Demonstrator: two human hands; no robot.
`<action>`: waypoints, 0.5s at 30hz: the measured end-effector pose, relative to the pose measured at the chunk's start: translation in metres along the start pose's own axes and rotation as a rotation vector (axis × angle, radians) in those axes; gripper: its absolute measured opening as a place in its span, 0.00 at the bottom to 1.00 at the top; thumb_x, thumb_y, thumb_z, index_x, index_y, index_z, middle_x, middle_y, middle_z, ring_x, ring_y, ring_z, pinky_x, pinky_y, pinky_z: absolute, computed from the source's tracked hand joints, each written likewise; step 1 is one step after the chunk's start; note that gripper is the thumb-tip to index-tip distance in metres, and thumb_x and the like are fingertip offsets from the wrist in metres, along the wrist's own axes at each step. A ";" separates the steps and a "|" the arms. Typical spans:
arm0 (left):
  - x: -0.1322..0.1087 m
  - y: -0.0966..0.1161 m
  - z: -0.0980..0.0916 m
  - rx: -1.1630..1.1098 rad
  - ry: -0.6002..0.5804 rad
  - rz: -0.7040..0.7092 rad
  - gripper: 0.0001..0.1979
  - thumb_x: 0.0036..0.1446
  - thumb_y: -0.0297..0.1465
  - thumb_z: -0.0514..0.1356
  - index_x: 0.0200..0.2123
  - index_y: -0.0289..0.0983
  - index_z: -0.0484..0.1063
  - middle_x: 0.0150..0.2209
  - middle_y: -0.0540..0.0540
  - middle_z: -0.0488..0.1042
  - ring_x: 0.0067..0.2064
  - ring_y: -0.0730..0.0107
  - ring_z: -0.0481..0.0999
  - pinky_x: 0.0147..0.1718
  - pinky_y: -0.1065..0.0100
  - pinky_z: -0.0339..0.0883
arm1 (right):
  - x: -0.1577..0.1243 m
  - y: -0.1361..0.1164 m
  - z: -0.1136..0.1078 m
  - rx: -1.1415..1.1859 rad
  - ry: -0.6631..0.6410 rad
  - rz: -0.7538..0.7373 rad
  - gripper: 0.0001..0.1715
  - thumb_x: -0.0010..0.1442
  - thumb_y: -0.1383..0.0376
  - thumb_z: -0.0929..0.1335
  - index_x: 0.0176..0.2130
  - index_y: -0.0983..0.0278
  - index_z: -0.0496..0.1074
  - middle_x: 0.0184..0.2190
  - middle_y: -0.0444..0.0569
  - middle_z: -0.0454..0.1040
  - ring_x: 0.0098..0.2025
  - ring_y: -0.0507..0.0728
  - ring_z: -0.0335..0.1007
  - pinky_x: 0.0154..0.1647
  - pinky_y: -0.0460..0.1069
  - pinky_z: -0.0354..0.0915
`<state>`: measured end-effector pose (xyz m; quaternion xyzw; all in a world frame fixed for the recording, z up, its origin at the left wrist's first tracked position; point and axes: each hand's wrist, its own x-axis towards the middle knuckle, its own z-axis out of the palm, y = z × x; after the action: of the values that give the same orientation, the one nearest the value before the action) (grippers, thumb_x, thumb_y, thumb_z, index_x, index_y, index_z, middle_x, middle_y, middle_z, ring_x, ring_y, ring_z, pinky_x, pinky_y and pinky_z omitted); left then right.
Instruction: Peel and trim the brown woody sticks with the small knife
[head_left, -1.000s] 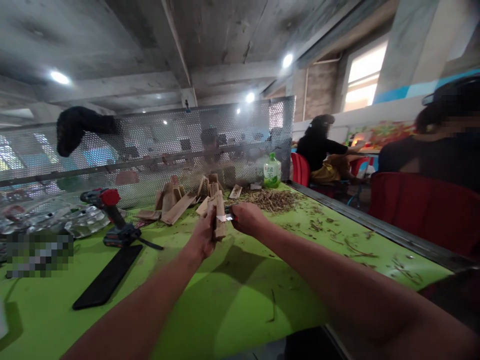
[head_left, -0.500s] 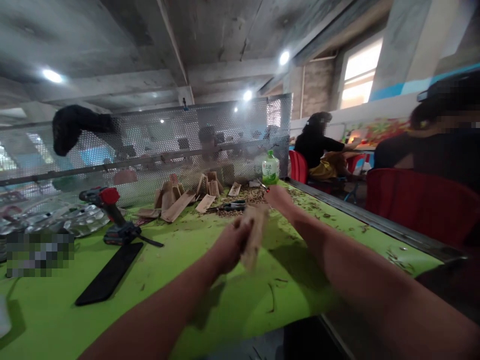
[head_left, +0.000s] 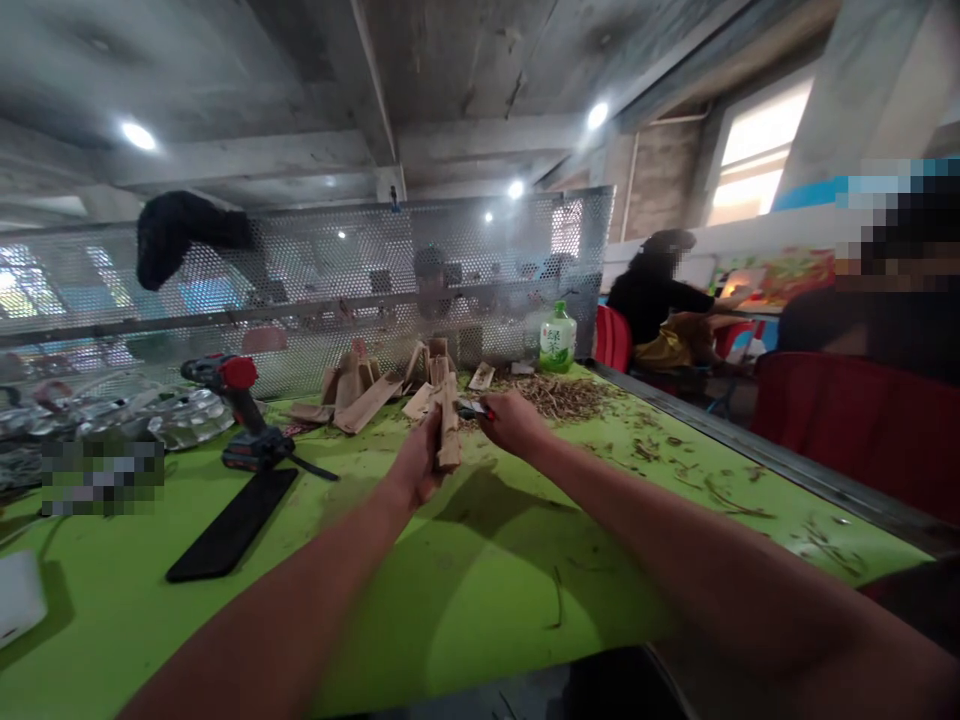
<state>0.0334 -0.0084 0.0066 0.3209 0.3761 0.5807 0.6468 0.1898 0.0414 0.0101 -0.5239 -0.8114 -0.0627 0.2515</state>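
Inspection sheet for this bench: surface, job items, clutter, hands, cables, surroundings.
Surface: green tabletop, littered with dry scraps.
Job's things: tan strip and small red-and-silver tool, held above the table; the tool's exact kind is hard to tell.
Clutter: heap of dry twigs, pile of tan strips, cordless drill, black flat bar, green-capped bottle.
Hands: left hand grips the strip; right hand pinches the tool.
Cables: nothing seen.
Surroundings: perforated metal screen, red chair, seated person in black.
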 end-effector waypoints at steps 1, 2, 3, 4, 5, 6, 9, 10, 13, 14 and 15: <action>0.001 -0.001 -0.001 -0.004 -0.002 0.007 0.15 0.67 0.40 0.52 0.32 0.36 0.66 0.18 0.54 0.65 0.15 0.77 0.65 0.13 0.77 0.59 | -0.002 -0.003 0.000 -0.014 -0.014 -0.030 0.14 0.62 0.63 0.63 0.37 0.65 0.77 0.32 0.53 0.79 0.32 0.55 0.71 0.28 0.47 0.51; 0.003 -0.002 -0.003 -0.010 -0.005 0.016 0.15 0.67 0.40 0.53 0.33 0.36 0.67 0.18 0.54 0.65 0.15 0.78 0.65 0.13 0.77 0.59 | -0.003 -0.006 -0.001 -0.031 -0.029 -0.054 0.14 0.61 0.64 0.63 0.37 0.65 0.77 0.33 0.53 0.79 0.32 0.55 0.71 0.29 0.47 0.51; 0.004 -0.002 -0.005 -0.018 -0.008 0.033 0.14 0.66 0.41 0.55 0.33 0.36 0.67 0.19 0.55 0.66 0.15 0.79 0.65 0.13 0.78 0.59 | -0.004 -0.008 -0.001 -0.049 -0.042 -0.074 0.14 0.61 0.64 0.63 0.38 0.65 0.77 0.33 0.53 0.79 0.33 0.55 0.72 0.29 0.47 0.52; 0.005 -0.003 -0.006 -0.023 -0.014 0.052 0.14 0.65 0.41 0.56 0.34 0.36 0.68 0.19 0.55 0.66 0.16 0.79 0.65 0.14 0.78 0.59 | -0.005 -0.011 -0.002 -0.069 -0.053 -0.089 0.14 0.61 0.64 0.63 0.38 0.65 0.77 0.34 0.54 0.79 0.33 0.56 0.72 0.30 0.46 0.53; 0.006 -0.004 -0.008 -0.022 -0.023 0.071 0.13 0.64 0.41 0.57 0.35 0.37 0.68 0.19 0.55 0.66 0.16 0.79 0.65 0.14 0.78 0.59 | -0.005 -0.012 -0.004 -0.089 -0.060 -0.099 0.14 0.62 0.64 0.63 0.39 0.64 0.77 0.35 0.54 0.80 0.34 0.56 0.73 0.31 0.46 0.54; 0.007 -0.004 -0.010 -0.017 -0.036 0.090 0.13 0.64 0.41 0.58 0.36 0.37 0.69 0.19 0.55 0.66 0.16 0.79 0.65 0.14 0.78 0.59 | -0.006 -0.014 -0.005 -0.106 -0.067 -0.103 0.15 0.62 0.63 0.63 0.40 0.64 0.77 0.36 0.54 0.80 0.35 0.57 0.73 0.32 0.46 0.55; 0.008 -0.004 -0.010 0.015 -0.071 0.127 0.13 0.63 0.42 0.59 0.37 0.37 0.70 0.20 0.55 0.67 0.16 0.79 0.65 0.14 0.78 0.59 | -0.006 -0.015 -0.009 -0.142 -0.098 -0.101 0.16 0.63 0.63 0.62 0.42 0.64 0.77 0.37 0.55 0.80 0.37 0.57 0.74 0.34 0.47 0.59; 0.007 -0.004 -0.008 0.024 -0.077 0.127 0.13 0.64 0.41 0.58 0.37 0.36 0.71 0.20 0.55 0.67 0.16 0.79 0.65 0.14 0.78 0.59 | -0.006 -0.014 -0.011 -0.148 -0.112 -0.096 0.16 0.63 0.63 0.62 0.42 0.64 0.77 0.37 0.56 0.80 0.37 0.57 0.75 0.35 0.47 0.59; 0.004 -0.003 -0.001 0.037 -0.066 0.100 0.14 0.65 0.40 0.56 0.37 0.35 0.71 0.19 0.54 0.67 0.15 0.79 0.64 0.14 0.77 0.60 | -0.004 -0.010 -0.012 -0.133 -0.121 -0.099 0.16 0.63 0.64 0.62 0.42 0.65 0.78 0.38 0.56 0.80 0.38 0.57 0.75 0.37 0.47 0.60; 0.003 -0.003 0.002 0.044 -0.057 0.078 0.13 0.65 0.40 0.56 0.36 0.36 0.71 0.19 0.54 0.67 0.15 0.78 0.64 0.14 0.77 0.59 | -0.003 -0.007 -0.011 -0.121 -0.111 -0.088 0.16 0.62 0.65 0.62 0.42 0.65 0.78 0.37 0.56 0.80 0.38 0.57 0.75 0.37 0.47 0.61; 0.002 -0.003 0.004 0.054 -0.046 0.056 0.13 0.65 0.40 0.56 0.35 0.36 0.70 0.19 0.54 0.67 0.15 0.78 0.64 0.13 0.76 0.59 | -0.001 -0.005 -0.010 -0.109 -0.096 -0.072 0.16 0.62 0.66 0.62 0.41 0.65 0.78 0.37 0.56 0.80 0.37 0.57 0.75 0.37 0.47 0.61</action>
<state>0.0385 -0.0064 0.0057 0.3621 0.3675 0.5804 0.6300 0.1894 0.0349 0.0189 -0.5099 -0.8361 -0.0907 0.1810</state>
